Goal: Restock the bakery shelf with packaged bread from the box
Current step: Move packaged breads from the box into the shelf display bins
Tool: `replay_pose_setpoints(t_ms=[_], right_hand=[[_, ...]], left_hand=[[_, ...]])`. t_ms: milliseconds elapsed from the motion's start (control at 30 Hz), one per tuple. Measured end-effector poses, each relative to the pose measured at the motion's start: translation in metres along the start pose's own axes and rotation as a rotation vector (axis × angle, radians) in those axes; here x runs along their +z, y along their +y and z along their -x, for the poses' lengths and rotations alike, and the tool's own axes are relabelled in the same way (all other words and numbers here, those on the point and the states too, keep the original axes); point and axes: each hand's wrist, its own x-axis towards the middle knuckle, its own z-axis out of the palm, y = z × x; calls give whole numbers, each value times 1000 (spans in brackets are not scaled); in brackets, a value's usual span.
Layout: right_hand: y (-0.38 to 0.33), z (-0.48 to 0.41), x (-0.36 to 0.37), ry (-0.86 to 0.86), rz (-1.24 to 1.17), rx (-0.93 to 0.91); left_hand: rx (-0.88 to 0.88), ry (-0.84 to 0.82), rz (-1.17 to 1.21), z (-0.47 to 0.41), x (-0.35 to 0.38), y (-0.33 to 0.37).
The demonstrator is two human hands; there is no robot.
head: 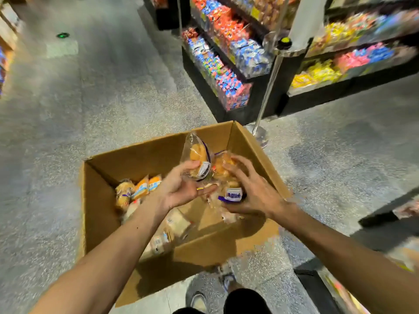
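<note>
Aisle floor (113,109), box (147,152) sitting open.
I'm pinching upright pack (196,155) with left hand (181,189), right hand (254,191) gripping second pack (223,165).

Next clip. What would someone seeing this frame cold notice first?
Two bare hands meet over an open cardboard box on the shop floor at centre. The left hand holds an upright bread pack, and the right hand has a purple-labelled bread pack in its grip. More packs lie in the box's left corner, and bright snack shelves fill the upper right.
</note>
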Motion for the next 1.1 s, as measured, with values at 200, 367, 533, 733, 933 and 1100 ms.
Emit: replay_pose_setpoints(t_ms=[200,367,533,733,933,1100], right_hand=[[-33,105,-89,293,196,263],[-39,211,-160,534,138,682],[-35,341,-210,957,-358,916],[-41,526,-264,1288,-888,980],[-62,704,-286,1475,-968,1043],[-78,836,-285,1523,-860,1117]], left_hand=[[14,-112,-291,11,126,-1],[87,-268,-665,4,240,-39],[230,-381,-907,-1,355,-124],[293,-577,-1157,6,484,-267],[428,-779,-1455,32,594,-414],[507,-910,-1604,65,667,-526]])
